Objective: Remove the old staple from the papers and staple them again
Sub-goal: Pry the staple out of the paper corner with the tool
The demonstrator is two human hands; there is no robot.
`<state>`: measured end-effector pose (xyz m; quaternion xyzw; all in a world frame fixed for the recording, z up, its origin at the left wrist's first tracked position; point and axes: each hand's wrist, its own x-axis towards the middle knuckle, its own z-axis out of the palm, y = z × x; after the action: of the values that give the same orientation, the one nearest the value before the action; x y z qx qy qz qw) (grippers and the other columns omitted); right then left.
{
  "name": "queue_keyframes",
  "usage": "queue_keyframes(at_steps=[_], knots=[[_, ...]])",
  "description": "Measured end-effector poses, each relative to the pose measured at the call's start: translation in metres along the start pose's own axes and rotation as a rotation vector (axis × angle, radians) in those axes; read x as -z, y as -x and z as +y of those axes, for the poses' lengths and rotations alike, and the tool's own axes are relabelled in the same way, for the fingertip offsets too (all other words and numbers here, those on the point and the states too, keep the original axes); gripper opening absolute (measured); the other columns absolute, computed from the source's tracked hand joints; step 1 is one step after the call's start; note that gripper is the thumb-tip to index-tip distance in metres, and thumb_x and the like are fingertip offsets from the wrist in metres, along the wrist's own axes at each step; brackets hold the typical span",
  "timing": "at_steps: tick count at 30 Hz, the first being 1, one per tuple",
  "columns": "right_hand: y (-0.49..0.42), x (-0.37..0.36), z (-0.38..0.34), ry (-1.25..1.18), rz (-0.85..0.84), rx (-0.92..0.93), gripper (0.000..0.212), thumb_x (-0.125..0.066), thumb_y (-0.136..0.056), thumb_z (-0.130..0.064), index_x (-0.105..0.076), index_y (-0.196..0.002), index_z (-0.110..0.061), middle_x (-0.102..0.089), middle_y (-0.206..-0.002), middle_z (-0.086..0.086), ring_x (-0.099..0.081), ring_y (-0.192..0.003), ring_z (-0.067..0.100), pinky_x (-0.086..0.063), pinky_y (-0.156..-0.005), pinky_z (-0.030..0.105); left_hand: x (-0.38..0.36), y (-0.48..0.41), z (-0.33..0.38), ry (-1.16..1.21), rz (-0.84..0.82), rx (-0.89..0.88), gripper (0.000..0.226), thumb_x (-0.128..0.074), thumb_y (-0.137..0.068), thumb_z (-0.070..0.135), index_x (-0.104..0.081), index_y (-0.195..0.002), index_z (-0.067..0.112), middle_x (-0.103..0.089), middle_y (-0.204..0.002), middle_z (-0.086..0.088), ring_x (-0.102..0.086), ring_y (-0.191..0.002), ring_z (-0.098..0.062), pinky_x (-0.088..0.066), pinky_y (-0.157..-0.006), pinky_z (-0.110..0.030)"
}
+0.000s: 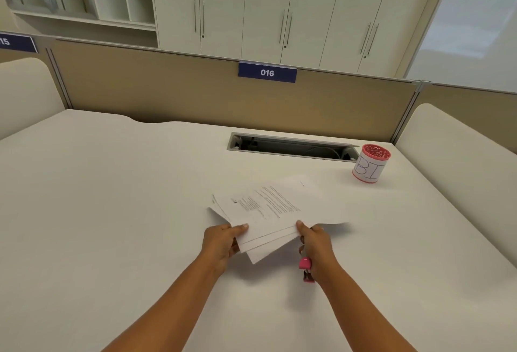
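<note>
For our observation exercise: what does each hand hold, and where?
Left hand and right hand pinch the papers by their near edge; the right also clasps a pink tool.

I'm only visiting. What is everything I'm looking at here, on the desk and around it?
papers: one fanned stack, white with print, mid-desk
pink tool: one, pink, in the right hand; stapler or staple remover, cannot tell
mesh cup: one, pink with a white paper wrap, far right of the desk
cable slot: one, grey, open, at the desk's back
desk: one, off-white
partition: one, tan, behind the desk
number sign: one, blue, reads 016, on the partition
cupboards: a row, pale, beyond the partition
left hand: pinches the papers' near edge
right hand: pinches the papers, holds the pink tool
</note>
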<state>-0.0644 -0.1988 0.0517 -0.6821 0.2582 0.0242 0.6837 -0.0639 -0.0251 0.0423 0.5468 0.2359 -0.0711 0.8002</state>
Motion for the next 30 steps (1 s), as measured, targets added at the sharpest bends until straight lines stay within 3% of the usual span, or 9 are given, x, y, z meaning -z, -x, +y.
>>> queue_keyframes(at_steps=[5,9,12,16,20,22,25,28,30], knots=[[0.000,0.002,0.000,0.087,0.112,-0.156,0.026,-0.038,-0.093,-0.033,-0.043,-0.091,-0.007,-0.042,-0.067,0.007,-0.041,-0.052,0.019,-0.033,-0.053,0.026,0.003,-0.007,-0.007,0.001,0.085,0.005,0.011,-0.069,-0.077,-0.002,-0.063,-0.070,0.003,-0.065,-0.078,-0.009,-0.062,-0.071,-0.023,-0.054,-0.078,-0.040],[0.004,0.009,-0.011,-0.126,0.026,-0.322,0.021,-0.030,-0.087,-0.019,-0.033,-0.069,-0.009,-0.050,-0.041,0.011,-0.034,-0.042,0.019,-0.028,-0.055,0.026,0.010,-0.015,-0.005,0.002,0.197,-0.025,0.012,-0.070,-0.077,0.002,-0.062,-0.069,0.006,-0.064,-0.083,-0.010,-0.061,-0.075,-0.027,-0.053,-0.068,-0.032],[0.006,0.008,-0.016,-0.233,-0.044,-0.362,0.008,-0.030,-0.067,-0.004,-0.037,-0.066,-0.007,-0.049,-0.030,0.011,-0.029,-0.043,0.018,-0.024,-0.052,0.023,0.013,-0.017,-0.005,-0.002,0.240,-0.019,0.007,-0.070,-0.078,0.002,-0.063,-0.076,0.002,-0.063,-0.088,-0.013,-0.060,-0.080,-0.030,-0.053,-0.072,-0.036],[0.001,0.006,-0.014,-0.288,-0.123,-0.408,0.017,-0.034,-0.083,0.000,-0.047,-0.075,-0.006,-0.048,-0.041,0.006,-0.042,-0.029,0.013,-0.031,-0.045,0.020,0.014,-0.020,-0.008,-0.033,0.242,0.031,0.009,-0.070,-0.076,0.000,-0.062,-0.072,0.001,-0.065,-0.097,-0.020,-0.062,-0.088,-0.034,-0.053,-0.086,-0.048],[0.004,0.003,-0.012,-0.203,-0.172,-0.474,0.014,-0.054,-0.090,-0.015,-0.060,-0.079,-0.008,-0.052,-0.064,0.003,-0.038,-0.055,0.011,-0.027,-0.053,0.022,0.014,-0.019,-0.010,-0.024,0.231,0.069,0.009,-0.070,-0.076,-0.002,-0.063,-0.082,-0.004,-0.065,-0.098,-0.020,-0.063,-0.089,-0.034,-0.053,-0.085,-0.044],[0.008,0.000,-0.012,-0.140,-0.155,-0.482,0.010,-0.065,-0.084,-0.022,-0.065,-0.084,-0.012,-0.052,-0.067,0.001,-0.037,-0.057,0.011,-0.026,-0.053,0.023,0.014,-0.018,-0.010,-0.012,0.215,0.077,0.009,-0.069,-0.076,-0.003,-0.061,-0.074,-0.002,-0.065,-0.095,-0.019,-0.063,-0.084,-0.033,-0.055,-0.078,-0.042],[0.011,-0.004,-0.009,-0.098,-0.103,-0.432,0.019,-0.074,-0.077,-0.024,-0.063,-0.070,-0.009,-0.049,-0.060,0.001,-0.036,-0.054,0.012,-0.028,-0.050,0.024,0.011,-0.017,-0.010,-0.006,0.211,0.075,0.012,-0.069,-0.076,-0.003,-0.059,-0.071,0.001,-0.064,-0.089,-0.016,-0.062,-0.076,-0.031,-0.053,-0.064,-0.033],[0.017,-0.009,-0.008,-0.144,-0.043,-0.307,0.024,-0.071,-0.080,-0.013,-0.057,-0.062,-0.004,-0.051,-0.051,0.003,-0.040,-0.048,0.013,-0.033,-0.033,0.017,0.010,-0.016,-0.010,-0.022,0.224,0.065,0.013,-0.071,-0.075,-0.002,-0.060,-0.068,0.002,-0.065,-0.091,-0.018,-0.063,-0.085,-0.034,-0.056,-0.074,-0.040],[0.019,-0.014,-0.002,-0.141,-0.003,-0.208,0.017,-0.069,-0.082,-0.011,-0.062,-0.071,0.000,-0.054,-0.053,0.004,-0.044,-0.048,0.014,-0.036,-0.035,0.017,0.011,-0.015,-0.010,-0.036,0.229,0.061,0.015,-0.072,-0.073,-0.002,-0.060,-0.065,0.002,-0.066,-0.092,-0.020,-0.063,-0.086,-0.035,-0.055,-0.084,-0.049]])
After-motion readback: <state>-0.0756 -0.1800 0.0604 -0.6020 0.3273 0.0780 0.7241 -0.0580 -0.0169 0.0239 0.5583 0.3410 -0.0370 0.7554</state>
